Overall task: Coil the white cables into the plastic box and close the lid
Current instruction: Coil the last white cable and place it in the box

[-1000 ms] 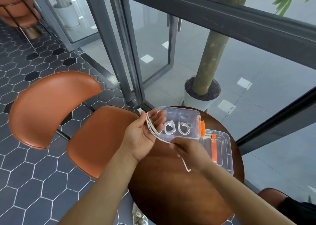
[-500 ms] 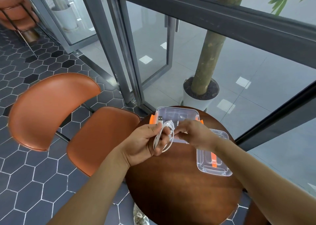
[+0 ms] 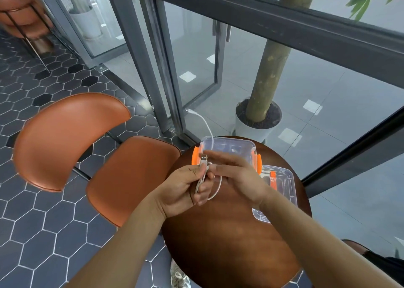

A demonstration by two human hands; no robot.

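Left hand [image 3: 181,187] curled closed around a bundle of white cable [image 3: 202,179], fingers and thumb pinching the gathered strands just below the USB plug [image 3: 204,157]. Plug standing clear above the thumb, metal end pointing up and away toward the glass. Bundle's long axis running near upright in the grip, from the plug down to a loop bulging out to the right below the fingers. Right hand [image 3: 238,175] flat and spread, fingers extended leftward, fingertips just beside the left thumb and the strands; no closed hold visible, whether touching the cable cannot be told. One free length of cable arching up from behind the hands, over the far rim of the box, its other end lifted against the door frame, tip pointing left.

Behind both hands, clear plastic box [image 3: 229,146] open on the round wooden counter [image 3: 229,239], orange latches on its left and right ends. Contents hidden by the hands. Clear lid [image 3: 284,185] lying flat to the right of the box, partly under the right forearm, an orange handle along its middle. Orange chair [image 3: 72,134] left of the counter; potted tree trunk [image 3: 269,69] beyond the glass.
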